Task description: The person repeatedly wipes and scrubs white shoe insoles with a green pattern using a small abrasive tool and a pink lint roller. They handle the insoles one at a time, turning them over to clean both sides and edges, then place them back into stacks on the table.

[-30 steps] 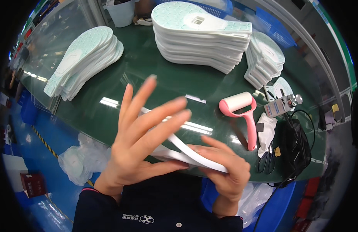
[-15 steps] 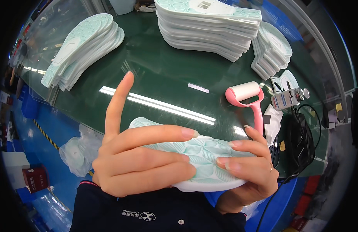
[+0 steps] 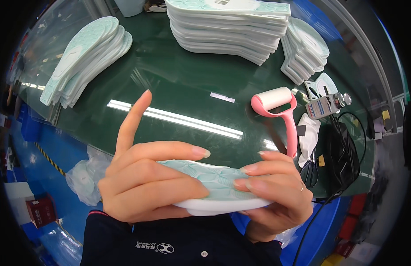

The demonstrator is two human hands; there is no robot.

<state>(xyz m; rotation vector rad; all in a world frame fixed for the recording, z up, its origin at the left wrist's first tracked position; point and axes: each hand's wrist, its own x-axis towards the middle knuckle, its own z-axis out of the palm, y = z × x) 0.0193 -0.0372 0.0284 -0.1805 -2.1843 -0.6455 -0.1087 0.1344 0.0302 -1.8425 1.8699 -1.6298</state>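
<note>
Left hand [image 3: 148, 181]: wrapped over the left end of an insole [image 3: 219, 188]; three fingers curled across its patterned top, index finger sticking straight up, clear of it.
Right hand [image 3: 276, 190]: closed on the right end of the insole, fingertips pressed on the top face, thumb hidden underneath.
Insole: pale mint top, white underside, held flat between both hands, close to the chest and above the near table edge.
Table [image 3: 179, 84]: dark green, glossy.
Roller [image 3: 281, 115]: pink handle, white drum, lying on the table just beyond the right hand, not touched.
Flat stack [image 3: 227, 26]: insoles piled at the far side.
Left stack [image 3: 85, 57]: insoles fanned out, far left.
Right stack [image 3: 305, 51]: smaller pieces, probably insole parts; shape unclear near the rim.
Cables [image 3: 343, 155]: black, at the right table edge.
</note>
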